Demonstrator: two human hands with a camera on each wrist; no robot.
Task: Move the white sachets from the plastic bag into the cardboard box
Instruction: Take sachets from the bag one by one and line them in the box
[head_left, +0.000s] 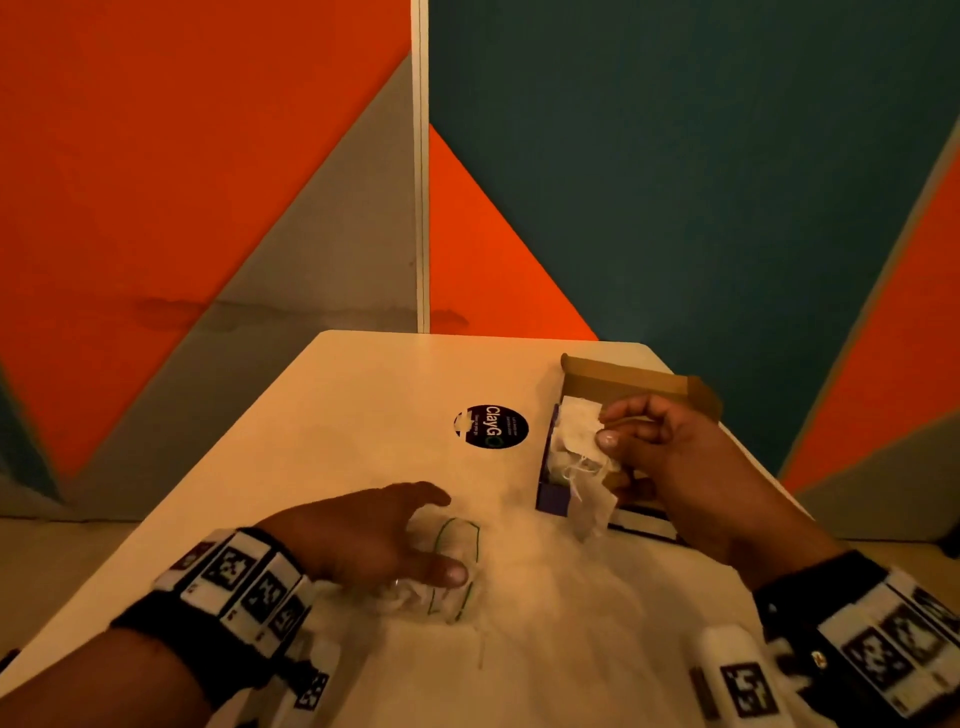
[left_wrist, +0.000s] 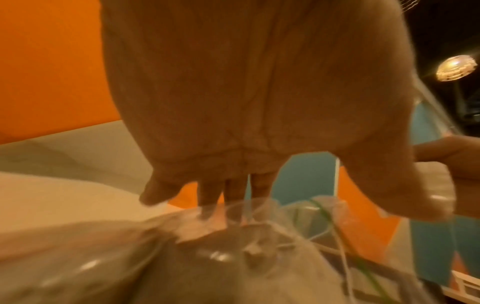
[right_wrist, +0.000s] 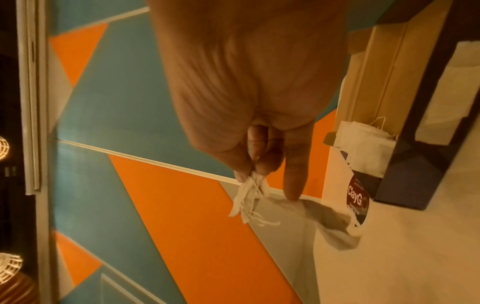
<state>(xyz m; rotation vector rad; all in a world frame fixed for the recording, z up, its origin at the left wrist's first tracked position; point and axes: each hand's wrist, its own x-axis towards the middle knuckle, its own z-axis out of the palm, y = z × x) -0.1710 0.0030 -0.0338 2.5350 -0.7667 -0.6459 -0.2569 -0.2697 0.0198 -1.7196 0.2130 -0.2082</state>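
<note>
A clear plastic bag (head_left: 498, 566) with green lines lies crumpled on the white table. My left hand (head_left: 436, 535) presses on it with straight, spread fingers; in the left wrist view the fingertips (left_wrist: 233, 197) touch the bag (left_wrist: 221, 257). The cardboard box (head_left: 623, 376) stands open at the right, brown inside with dark blue walls. My right hand (head_left: 605, 428) is over its near left part and pinches white sachets (head_left: 574, 423) with thin strings; one of them (head_left: 592, 506) dangles over the box's front edge. In the right wrist view the hand (right_wrist: 249, 172) holds the bunch (right_wrist: 246, 197), and another sachet (right_wrist: 363, 148) lies in the box (right_wrist: 415, 174).
A round black ClayGo sticker (head_left: 491, 427) is stuck on the table (head_left: 337, 415), left of the box. An orange, teal and grey panelled wall rises right behind the table's far edge. The box sits close to the table's right edge.
</note>
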